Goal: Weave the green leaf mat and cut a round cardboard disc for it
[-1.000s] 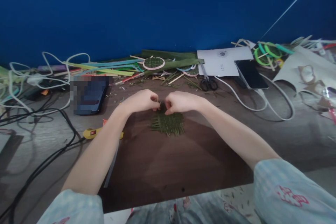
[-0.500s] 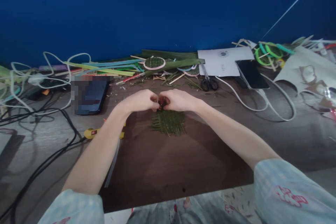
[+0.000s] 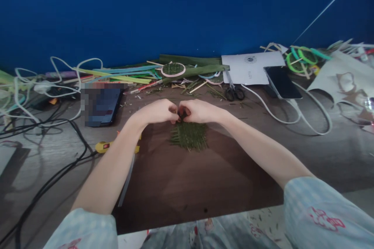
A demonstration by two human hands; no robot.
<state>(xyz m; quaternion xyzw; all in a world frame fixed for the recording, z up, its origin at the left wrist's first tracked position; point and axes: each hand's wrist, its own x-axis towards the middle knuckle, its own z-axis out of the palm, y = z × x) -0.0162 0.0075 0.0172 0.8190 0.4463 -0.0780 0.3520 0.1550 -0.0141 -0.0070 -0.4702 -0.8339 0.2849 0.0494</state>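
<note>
Just nearside of hands [image 3: 160,112] [image 3: 201,111], mat [image 3: 191,136] (woven)

Against the blue wall [image 3: 187,11], a phone [image 3: 284,82] overlaps white paper [image 3: 245,69] on the desk [image 3: 187,186], beside a looped white cable [image 3: 318,134]. Scissors [image 3: 234,93] lie at the paper's near-left corner. Leftward, black cables [image 3: 18,235] reach a yellow tool [image 3: 102,147].

Single head-worn view, looking forward and down over the wood-grain surface [image 3: 166,186].
The camera sits above the surface's near edge, close enough that patterned trousers [image 3: 172,237] and checked sleeves [image 3: 300,198] fill its lower border; the left hand [image 3: 160,112] and right hand [image 3: 201,111] lie mid-view, and beyond the surface's far edge a blue partition [image 3: 187,11] spans the top.
</note>
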